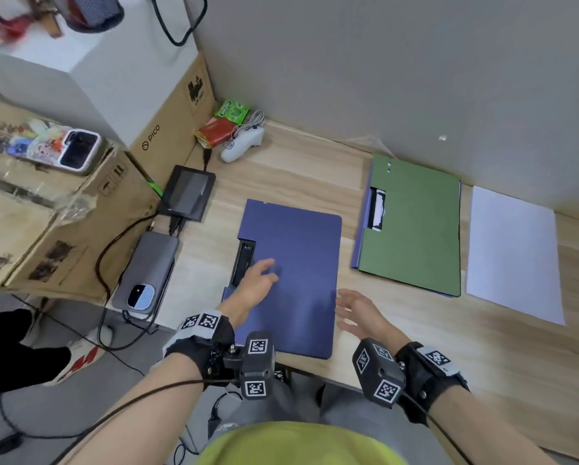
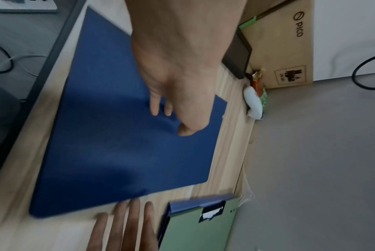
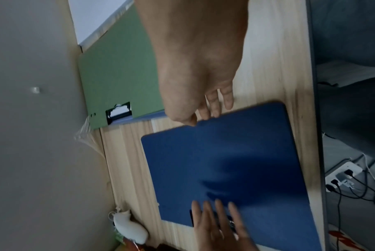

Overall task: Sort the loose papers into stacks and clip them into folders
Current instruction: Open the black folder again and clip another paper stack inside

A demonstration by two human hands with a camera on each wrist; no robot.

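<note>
A closed blue folder (image 1: 298, 270) (image 2: 122, 144) (image 3: 236, 161) lies flat on the wooden desk (image 1: 398, 330) near its front edge. My left hand (image 1: 259, 280) (image 2: 178, 105) rests on the folder's left side by its black clip (image 1: 243, 260), fingers straight. My right hand (image 1: 352, 308) (image 3: 206, 108) is at the folder's right edge with relaxed fingers and holds nothing. A closed green folder (image 1: 415, 226) (image 2: 199, 227) (image 3: 118, 76) with a clip window lies further right. White paper (image 1: 512, 253) lies right of the green folder.
Cardboard boxes (image 1: 80, 203) stand at the left with a phone (image 1: 56, 146) on top. A small screen (image 1: 187, 193), a power bank with a phone (image 1: 147, 273), cables, a white controller (image 1: 244, 142) and snack packets (image 1: 227, 119) crowd the desk's back left corner. A grey wall bounds the back.
</note>
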